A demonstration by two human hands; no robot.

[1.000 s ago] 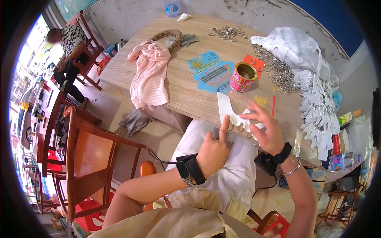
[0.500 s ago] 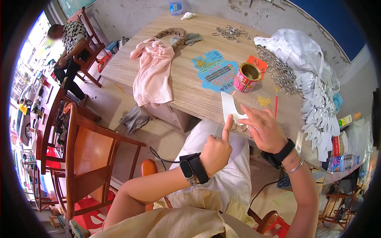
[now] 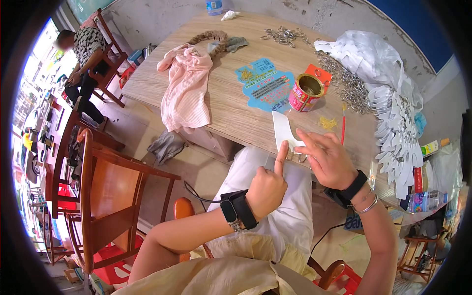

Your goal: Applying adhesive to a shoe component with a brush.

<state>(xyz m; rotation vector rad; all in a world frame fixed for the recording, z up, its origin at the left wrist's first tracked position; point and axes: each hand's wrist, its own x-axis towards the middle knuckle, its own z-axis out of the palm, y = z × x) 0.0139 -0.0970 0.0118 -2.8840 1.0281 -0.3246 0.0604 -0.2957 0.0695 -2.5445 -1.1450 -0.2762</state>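
Head view shows a thin, curved white piece (image 3: pixel 282 129) at the wood-grained table's (image 3: pixel 228 115) near edge; the curled left hand (image 3: pixel 268 189) sets one finger on it; the right hand (image 3: pixel 332 160) bends over; whether either pinches, I cannot tell. Uneven pressing could tip it off.

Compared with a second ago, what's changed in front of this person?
The right hand has moved left over the white shaped card, closer to the left hand, hiding some metal rings along the card's near edge. Whether it grips anything is unclear. The left index fingertip, card, open tin and red-handled brush stayed put.
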